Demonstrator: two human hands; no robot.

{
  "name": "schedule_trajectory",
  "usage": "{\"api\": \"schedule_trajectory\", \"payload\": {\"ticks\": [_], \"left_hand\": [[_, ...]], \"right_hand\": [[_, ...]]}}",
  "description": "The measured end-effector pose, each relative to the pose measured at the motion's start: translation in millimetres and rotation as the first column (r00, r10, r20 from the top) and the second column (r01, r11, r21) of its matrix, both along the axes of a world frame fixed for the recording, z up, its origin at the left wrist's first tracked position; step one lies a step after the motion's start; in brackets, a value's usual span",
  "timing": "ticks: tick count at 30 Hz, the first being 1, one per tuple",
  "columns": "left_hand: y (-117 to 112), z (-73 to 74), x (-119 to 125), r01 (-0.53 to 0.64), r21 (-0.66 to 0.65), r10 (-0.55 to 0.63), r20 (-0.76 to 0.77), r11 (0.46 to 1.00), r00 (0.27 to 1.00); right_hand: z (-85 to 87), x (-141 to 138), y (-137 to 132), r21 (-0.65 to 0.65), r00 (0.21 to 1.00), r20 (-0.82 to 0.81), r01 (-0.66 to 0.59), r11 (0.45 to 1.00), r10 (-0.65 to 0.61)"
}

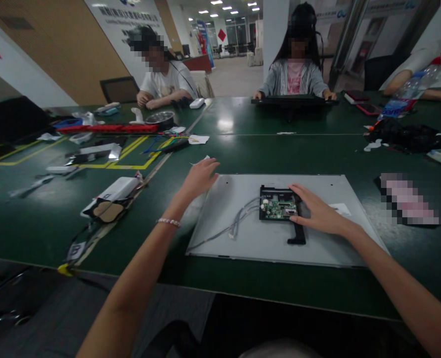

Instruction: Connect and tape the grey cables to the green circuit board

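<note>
A flat grey-white metal panel (213,233) lies on the table in front of me. On it rests a black plastic bracket (300,233) carrying a green circuit board (276,209). Grey cables (238,218) run from the board to the panel's near left corner. My right hand (317,211) holds the bracket's right side, thumb at the near edge and fingers at the far edge. At the panel's far left corner is my left hand (202,176), its fingers stretched out; whether it touches the corner I cannot tell.
To the left are a white battery-like pack (112,196), a red strip (112,128) and loose wires (164,143). A phone-like item (408,201), a black bag (410,135) and a bottle (402,99) lie right. Across the table one person holds a dark panel (295,101); others sit nearby.
</note>
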State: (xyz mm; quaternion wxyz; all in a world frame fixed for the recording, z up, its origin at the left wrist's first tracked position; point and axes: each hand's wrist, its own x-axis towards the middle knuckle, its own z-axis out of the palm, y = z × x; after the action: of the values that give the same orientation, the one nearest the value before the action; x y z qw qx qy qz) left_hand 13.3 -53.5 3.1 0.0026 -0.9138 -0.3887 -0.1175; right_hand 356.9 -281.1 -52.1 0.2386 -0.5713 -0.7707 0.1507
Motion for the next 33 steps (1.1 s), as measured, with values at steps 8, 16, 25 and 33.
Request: {"api": "schedule_trajectory", "payload": {"ticks": [8,16,25,33], "left_hand": [[72,-8.6,-41,-0.202,0.221,0.258,-0.263,0.954,0.93],[102,-22.7,-34,-0.293,0.188,0.34,-0.314,0.938,0.886],[94,-16.8,-10,-0.242,0.289,0.314,-0.234,0.926,0.92],[91,-24.4,21,-0.437,0.142,0.459,-0.23,0.888,0.858]], "right_hand": [[0.9,-4,1,0.013,0.999,0.036,0.008,1.0,-0.008],[-0.4,-3,1,0.008,0.998,0.062,0.016,1.0,-0.017],[0.9,-4,1,-0.017,0.996,0.079,0.029,0.999,-0.027],[4.6,-6,0,-0.021,0.997,0.071,0.036,0.999,-0.034]]}}
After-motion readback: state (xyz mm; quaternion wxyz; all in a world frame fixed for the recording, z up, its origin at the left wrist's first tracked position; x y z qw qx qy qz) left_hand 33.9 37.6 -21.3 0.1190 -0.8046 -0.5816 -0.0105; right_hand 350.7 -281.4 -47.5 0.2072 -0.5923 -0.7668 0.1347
